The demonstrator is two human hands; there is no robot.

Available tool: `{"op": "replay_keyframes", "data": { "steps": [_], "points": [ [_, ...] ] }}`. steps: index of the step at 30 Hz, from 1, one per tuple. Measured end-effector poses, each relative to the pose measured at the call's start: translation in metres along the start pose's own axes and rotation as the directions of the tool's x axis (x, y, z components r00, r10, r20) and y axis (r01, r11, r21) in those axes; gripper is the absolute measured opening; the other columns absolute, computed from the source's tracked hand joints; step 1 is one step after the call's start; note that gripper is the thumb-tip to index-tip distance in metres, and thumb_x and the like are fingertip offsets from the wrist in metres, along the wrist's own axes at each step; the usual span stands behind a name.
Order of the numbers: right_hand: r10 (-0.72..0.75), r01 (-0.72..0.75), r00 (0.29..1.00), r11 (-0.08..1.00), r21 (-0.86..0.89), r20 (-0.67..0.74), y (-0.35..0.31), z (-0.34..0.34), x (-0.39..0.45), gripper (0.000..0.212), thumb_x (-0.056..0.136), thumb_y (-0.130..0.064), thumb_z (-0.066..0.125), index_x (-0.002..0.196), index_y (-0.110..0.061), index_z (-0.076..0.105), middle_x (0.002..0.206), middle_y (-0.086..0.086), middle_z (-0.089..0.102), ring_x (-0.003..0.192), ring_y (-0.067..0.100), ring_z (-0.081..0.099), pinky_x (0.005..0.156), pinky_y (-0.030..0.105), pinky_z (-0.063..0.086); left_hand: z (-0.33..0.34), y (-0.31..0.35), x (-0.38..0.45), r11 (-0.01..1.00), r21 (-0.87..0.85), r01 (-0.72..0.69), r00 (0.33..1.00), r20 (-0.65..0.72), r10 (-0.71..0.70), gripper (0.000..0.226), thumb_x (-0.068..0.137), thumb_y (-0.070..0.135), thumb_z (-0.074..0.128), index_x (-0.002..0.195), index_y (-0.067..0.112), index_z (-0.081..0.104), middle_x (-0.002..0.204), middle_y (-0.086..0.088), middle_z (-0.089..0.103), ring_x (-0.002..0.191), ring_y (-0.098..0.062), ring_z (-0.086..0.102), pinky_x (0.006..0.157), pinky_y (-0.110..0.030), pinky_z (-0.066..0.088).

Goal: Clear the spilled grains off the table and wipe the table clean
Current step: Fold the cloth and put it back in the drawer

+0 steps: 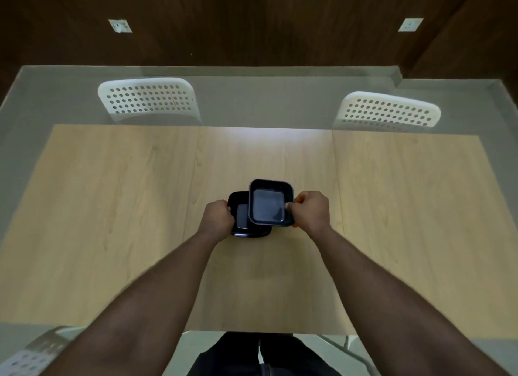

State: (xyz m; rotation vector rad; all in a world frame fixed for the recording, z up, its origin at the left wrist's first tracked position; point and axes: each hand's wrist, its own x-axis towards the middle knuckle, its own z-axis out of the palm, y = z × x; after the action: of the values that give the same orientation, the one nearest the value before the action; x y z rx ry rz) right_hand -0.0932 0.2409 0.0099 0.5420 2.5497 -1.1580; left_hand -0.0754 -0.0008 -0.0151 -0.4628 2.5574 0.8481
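Note:
Two black square containers sit at the middle of the light wooden table (126,221). My left hand (217,217) grips the left edge of the lower container (241,221). My right hand (309,211) grips the right rim of the upper container (269,203), which overlaps the lower one and lies slightly further away. A bit of something orange (299,198) shows at my right hand's fingers; what it is cannot be told. No grains are visible on the table surface.
Two white perforated chairs (148,98) (388,112) stand at the table's far side. Another white chair (25,359) shows at the bottom left corner. A dark wood wall rises behind, with a grey floor around the table.

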Motion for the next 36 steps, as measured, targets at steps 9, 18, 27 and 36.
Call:
{"op": "replay_keyframes", "data": {
  "steps": [9,18,27,36],
  "points": [
    [0.068,-0.07,0.997,0.988,-0.136,-0.021,0.027,-0.014,0.014,0.006,0.071,-0.006,0.07,0.065,-0.006,0.068,0.06,0.01,0.068,0.053,0.028,0.07,0.049,0.05,0.061,-0.013,-0.009,-0.003,1.0,-0.009,-0.025,0.998,-0.066,0.024,0.012,0.1,0.015,0.06,0.098,0.006,0.054,0.101,-0.017,0.064,0.083,-0.025,0.058,0.058,-0.03,0.039],
    [0.079,-0.082,0.997,0.939,-0.334,-0.024,0.025,-0.014,-0.001,0.027,0.086,-0.034,0.079,0.087,-0.008,0.069,0.086,0.007,0.072,0.071,0.02,0.064,0.059,0.032,0.054,-0.009,0.008,-0.01,0.778,0.422,-0.465,0.885,0.242,0.398,0.14,0.06,0.062,0.092,0.167,0.019,0.011,0.173,-0.011,0.011,0.16,-0.034,0.004,0.13,-0.048,0.013],
    [-0.293,0.46,0.888,0.612,-0.643,0.356,-0.011,0.007,-0.007,0.12,0.062,-0.059,0.084,0.161,-0.023,0.026,0.159,0.002,0.039,0.146,0.03,0.033,0.11,0.053,0.039,-0.002,0.022,-0.006,0.677,0.531,-0.509,0.859,0.26,0.441,0.133,0.064,0.046,0.093,0.165,0.015,0.013,0.172,-0.011,0.017,0.159,-0.03,0.013,0.129,-0.048,0.016],
    [-0.258,0.43,0.903,0.578,-0.694,0.344,-0.007,0.005,-0.005,0.122,0.058,-0.037,0.09,0.159,-0.025,0.024,0.153,0.001,0.04,0.141,0.029,0.036,0.104,0.051,0.044,-0.01,0.028,-0.008,0.679,0.56,-0.475,0.879,0.262,0.399,0.131,0.065,0.047,0.093,0.165,0.015,0.014,0.172,-0.006,0.018,0.158,-0.025,0.015,0.127,-0.05,0.019]
  ]
}}
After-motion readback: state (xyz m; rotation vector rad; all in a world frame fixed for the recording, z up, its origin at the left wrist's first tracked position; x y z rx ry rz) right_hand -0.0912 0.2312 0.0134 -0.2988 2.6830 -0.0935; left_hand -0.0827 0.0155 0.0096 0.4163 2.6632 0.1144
